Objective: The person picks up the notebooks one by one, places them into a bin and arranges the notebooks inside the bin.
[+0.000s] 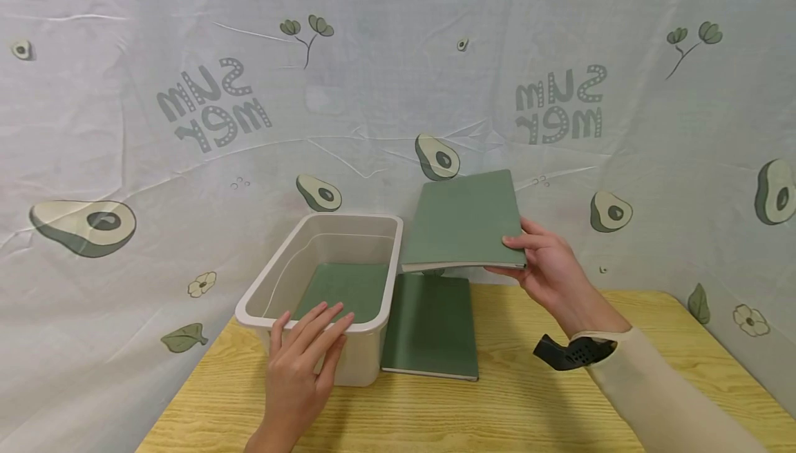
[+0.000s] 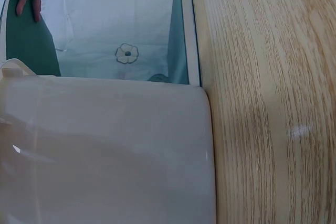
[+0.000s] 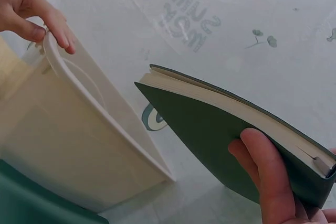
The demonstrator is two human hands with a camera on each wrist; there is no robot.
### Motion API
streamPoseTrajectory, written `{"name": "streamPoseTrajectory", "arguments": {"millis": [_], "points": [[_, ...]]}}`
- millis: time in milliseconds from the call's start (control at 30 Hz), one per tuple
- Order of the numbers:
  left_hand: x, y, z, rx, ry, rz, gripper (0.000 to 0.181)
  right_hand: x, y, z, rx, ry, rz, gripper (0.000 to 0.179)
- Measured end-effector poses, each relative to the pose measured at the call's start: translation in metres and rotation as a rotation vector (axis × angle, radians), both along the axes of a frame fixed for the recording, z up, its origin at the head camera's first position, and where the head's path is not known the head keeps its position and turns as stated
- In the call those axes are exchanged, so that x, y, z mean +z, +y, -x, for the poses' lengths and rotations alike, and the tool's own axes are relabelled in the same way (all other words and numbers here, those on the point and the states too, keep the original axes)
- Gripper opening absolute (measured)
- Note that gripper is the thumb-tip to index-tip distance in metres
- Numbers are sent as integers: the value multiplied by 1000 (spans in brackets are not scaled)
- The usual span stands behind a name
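Note:
My right hand (image 1: 547, 266) grips a green hardcover book (image 1: 466, 222) by its near right corner, thumb on the upper cover and fingers beneath. The book is held in the air right of a pale plastic bin (image 1: 367, 353); in the right wrist view its page edges (image 3: 236, 108) show. Over the bin's near rim lie the fingers of my left hand (image 1: 301, 370), its thumb on the outside. Another green book (image 1: 348, 287) lies flat inside the bin, partly hidden by the left fingers. A third green book (image 1: 432, 325) lies on the table beside the bin.
The wood-grain table (image 1: 528, 398) carries the bin and one book. A pale curtain (image 1: 385, 80) printed with avocados and leaves hangs behind and at the sides. A black band (image 1: 575, 353) is on the right wrist.

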State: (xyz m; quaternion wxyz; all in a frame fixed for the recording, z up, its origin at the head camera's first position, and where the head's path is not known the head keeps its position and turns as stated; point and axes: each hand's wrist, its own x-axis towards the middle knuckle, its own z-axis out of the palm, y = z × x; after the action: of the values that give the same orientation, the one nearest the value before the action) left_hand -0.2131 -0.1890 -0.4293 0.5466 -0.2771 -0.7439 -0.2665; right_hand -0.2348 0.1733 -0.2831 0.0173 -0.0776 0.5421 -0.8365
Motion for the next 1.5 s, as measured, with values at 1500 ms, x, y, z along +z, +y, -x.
{"name": "streamPoseTrajectory", "arguments": {"millis": [1500], "points": [[0,-1,-2,-15,-23,4,32,-7,-75,28,52,26,-108,68]]}}
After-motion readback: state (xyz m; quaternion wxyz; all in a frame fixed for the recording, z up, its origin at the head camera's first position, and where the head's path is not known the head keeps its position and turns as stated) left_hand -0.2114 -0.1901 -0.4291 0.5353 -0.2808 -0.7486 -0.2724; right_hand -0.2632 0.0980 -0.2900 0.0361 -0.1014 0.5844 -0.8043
